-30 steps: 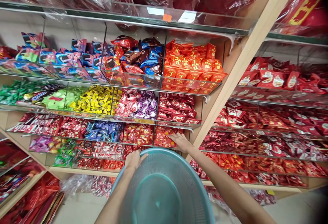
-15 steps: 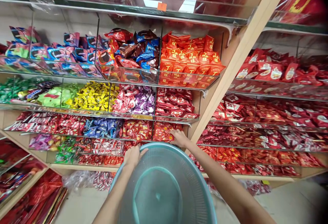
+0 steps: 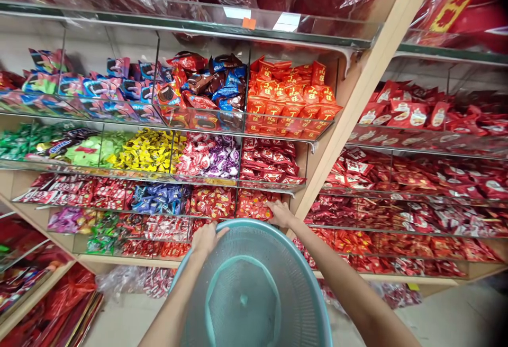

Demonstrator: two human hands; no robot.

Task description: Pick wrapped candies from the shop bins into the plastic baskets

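Note:
A large teal plastic basket (image 3: 244,297) with perforated sides is tilted toward me, and I see nothing inside. My left hand (image 3: 207,238) is closed over its far left rim, thumb along the inner side. Just beyond the far right rim, my right hand (image 3: 281,213) reaches into a shelf compartment. Its fingers are stretched out and a little apart, touching red wrapped candies (image 3: 254,204) with orange and gold prints. The fingertips are partly lost against the wrappers. More red wrapped candies (image 3: 212,202) fill the compartment to the left.
Glass shelf fronts (image 3: 206,180) and dividers rise in tiers above my hands. A slanting wooden upright (image 3: 337,140) stands right of my right hand. Orange-red packets (image 3: 291,103) and yellow-wrapped candies (image 3: 146,151) fill higher compartments. Clear plastic bags (image 3: 123,281) lie on the floor beneath.
The view has shifted slightly, with the upper shelves lower in it. My left hand keeps its grip on the basket; my right hand stays at the red candies, its fingers barely moved.

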